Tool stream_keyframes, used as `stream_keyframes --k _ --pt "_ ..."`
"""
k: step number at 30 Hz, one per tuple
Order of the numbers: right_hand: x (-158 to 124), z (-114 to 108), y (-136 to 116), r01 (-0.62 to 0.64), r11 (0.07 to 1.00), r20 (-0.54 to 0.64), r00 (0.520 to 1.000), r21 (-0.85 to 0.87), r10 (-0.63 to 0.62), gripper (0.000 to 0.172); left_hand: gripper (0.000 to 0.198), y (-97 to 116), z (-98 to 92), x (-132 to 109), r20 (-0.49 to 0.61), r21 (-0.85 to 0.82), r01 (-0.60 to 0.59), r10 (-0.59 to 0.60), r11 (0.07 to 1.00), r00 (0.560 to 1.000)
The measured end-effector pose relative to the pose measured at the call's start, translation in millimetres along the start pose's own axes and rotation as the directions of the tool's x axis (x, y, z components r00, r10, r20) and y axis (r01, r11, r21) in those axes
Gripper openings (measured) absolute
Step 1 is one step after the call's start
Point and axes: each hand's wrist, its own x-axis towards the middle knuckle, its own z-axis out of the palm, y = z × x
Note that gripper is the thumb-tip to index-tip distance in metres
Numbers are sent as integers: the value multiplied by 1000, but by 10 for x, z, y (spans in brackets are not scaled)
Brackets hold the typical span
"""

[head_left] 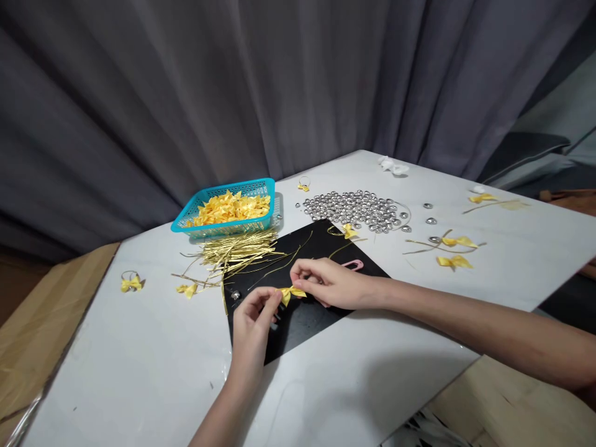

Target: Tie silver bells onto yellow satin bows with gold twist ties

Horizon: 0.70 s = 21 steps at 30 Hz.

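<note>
Between my two hands is a small yellow ribbon bow (pixel 291 294), held just above a black mat (pixel 298 329). My left hand (pixel 256 313) pinches its left end between thumb and fingertips. On the other side, my right hand (pixel 326 282) has its thumb and index finger closed on the bow's right end. A pink-handled tool (pixel 354 265) shows partly behind my right hand; the rest of it is hidden. One silver bell-like piece (pixel 235 295) lies on the mat left of my hands. Gold twist ties (pixel 239 251) spread over the mat's far left edge.
A blue plastic basket (pixel 174 225) full of yellow bows stands at the back left. Right of it lies a pile of silver domed pieces (pixel 358 208). Loose yellow bows (pixel 454 262) and gold ties are at the right. A bow with a wire ring (pixel 131 283) lies far left.
</note>
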Motion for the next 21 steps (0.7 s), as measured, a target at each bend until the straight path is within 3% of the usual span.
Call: stream_keyframes --k 12,17,21 --pt "9 1 13 -10 999 -60 998 33 12 11 22 -30 46 11 -38 8 -26 26 1000 999" --pt "4 101 82 51 999 -236 971 1 -49 11 26 3 78 4 -146 -27 -56 51 998 988" --pt "-58 174 80 220 970 -275 931 -101 -240 15 23 12 101 -49 -42 -52 -23 20 998 999"
